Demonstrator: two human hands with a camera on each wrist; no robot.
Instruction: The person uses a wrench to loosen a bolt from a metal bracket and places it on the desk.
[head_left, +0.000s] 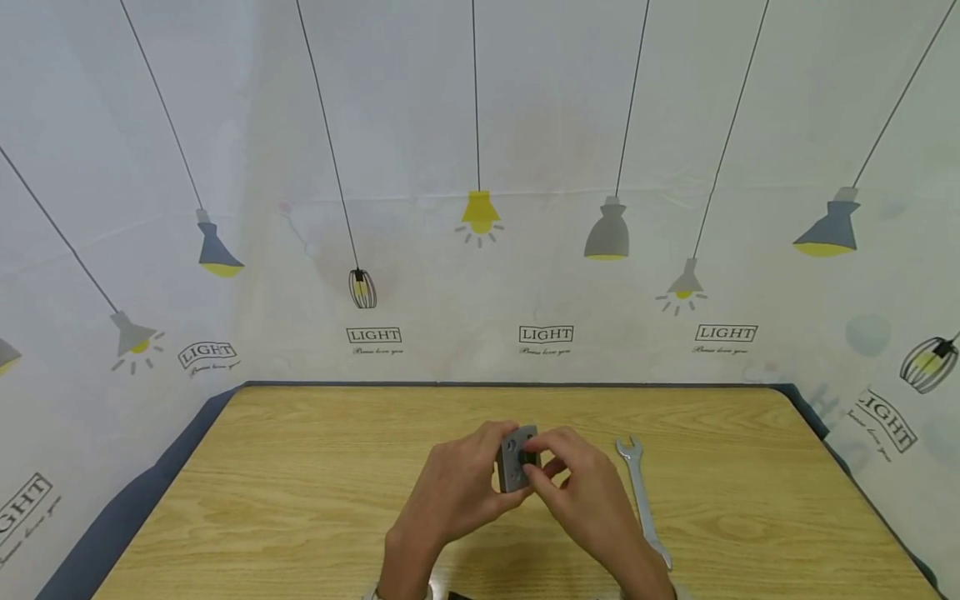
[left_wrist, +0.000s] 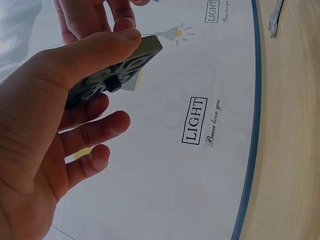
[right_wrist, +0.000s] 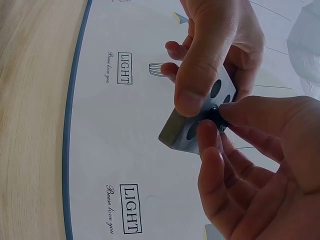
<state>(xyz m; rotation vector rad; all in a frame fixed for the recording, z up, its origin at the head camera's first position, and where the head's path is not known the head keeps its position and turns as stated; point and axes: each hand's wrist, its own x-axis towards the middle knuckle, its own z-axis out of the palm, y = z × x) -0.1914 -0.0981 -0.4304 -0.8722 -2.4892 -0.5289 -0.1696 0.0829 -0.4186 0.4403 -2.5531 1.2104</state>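
Observation:
In the head view my left hand (head_left: 457,479) grips a grey metal block (head_left: 510,468) by its edges, raised over the table. Several round holes run through it. My right hand (head_left: 583,487) meets its face, with thumb and index finger pinching a black bolt (right_wrist: 215,118), as the right wrist view shows. The fingers partly cover the bolt's head. From the left wrist side, a dark threaded end (left_wrist: 114,83) sticks out of the block's other face. An open-ended wrench (head_left: 642,498) lies on the table, right of my right hand.
The wooden table (head_left: 315,475) has a dark blue border along its back edge. Behind and beside it hangs a pale cloth (head_left: 420,125) printed with lamps. A small black object (head_left: 459,596) shows at the bottom edge of the head view.

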